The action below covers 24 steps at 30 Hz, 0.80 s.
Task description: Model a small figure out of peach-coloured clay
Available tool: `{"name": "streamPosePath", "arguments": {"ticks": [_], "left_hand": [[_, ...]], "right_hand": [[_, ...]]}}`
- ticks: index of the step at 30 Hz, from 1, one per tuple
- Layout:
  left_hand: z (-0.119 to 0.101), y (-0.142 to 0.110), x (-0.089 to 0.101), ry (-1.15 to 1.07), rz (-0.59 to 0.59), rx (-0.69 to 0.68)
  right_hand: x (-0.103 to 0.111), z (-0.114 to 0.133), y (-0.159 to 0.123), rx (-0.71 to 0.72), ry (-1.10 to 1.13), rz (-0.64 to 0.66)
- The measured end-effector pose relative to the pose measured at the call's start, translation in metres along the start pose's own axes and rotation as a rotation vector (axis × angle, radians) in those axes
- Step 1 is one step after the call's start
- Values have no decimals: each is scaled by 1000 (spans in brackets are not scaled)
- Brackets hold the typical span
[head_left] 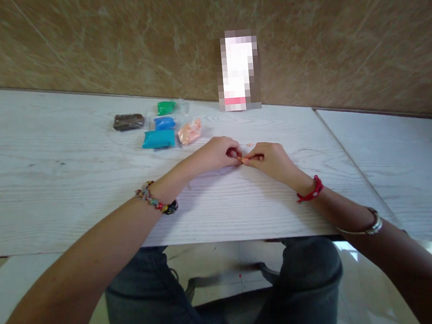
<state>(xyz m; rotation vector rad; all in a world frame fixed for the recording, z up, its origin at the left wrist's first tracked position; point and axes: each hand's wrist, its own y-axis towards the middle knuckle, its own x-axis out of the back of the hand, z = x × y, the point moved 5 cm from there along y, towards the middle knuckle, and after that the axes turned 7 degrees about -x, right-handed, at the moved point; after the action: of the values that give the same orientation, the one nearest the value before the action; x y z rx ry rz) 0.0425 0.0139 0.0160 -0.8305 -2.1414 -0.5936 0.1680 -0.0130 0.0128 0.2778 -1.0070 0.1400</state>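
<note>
My left hand (225, 151) and my right hand (270, 157) meet just above the white table, fingertips almost touching. Between them is a small piece of peach-coloured modelling clay (243, 160), pinched by the thumb and fingers of both hands. Its exact shape is too small to make out. A tiny peach scrap (250, 145) lies on the table just beyond my fingers. To the left of my left hand rests a clear packet of peach clay (190, 132), which looks crumpled.
Left of the peach packet lie packets of turquoise clay (158, 139), blue clay (164, 123), green clay (166, 107) and brown clay (128, 122). A blurred-out upright phone-like object (236, 70) leans on the brown marbled wall (117, 45). A seam (354, 163) crosses the white table (70, 168) at right.
</note>
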Motion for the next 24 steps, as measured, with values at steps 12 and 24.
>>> {"name": "streamPosePath", "arguments": {"ticks": [12,24], "left_hand": [[2,-1,1,-78,-14,46],[5,-1,0,-91,-20,56]], "right_hand": [[13,7,-3,59,-55,-47],[3,-3,3,-50,88,40]]}}
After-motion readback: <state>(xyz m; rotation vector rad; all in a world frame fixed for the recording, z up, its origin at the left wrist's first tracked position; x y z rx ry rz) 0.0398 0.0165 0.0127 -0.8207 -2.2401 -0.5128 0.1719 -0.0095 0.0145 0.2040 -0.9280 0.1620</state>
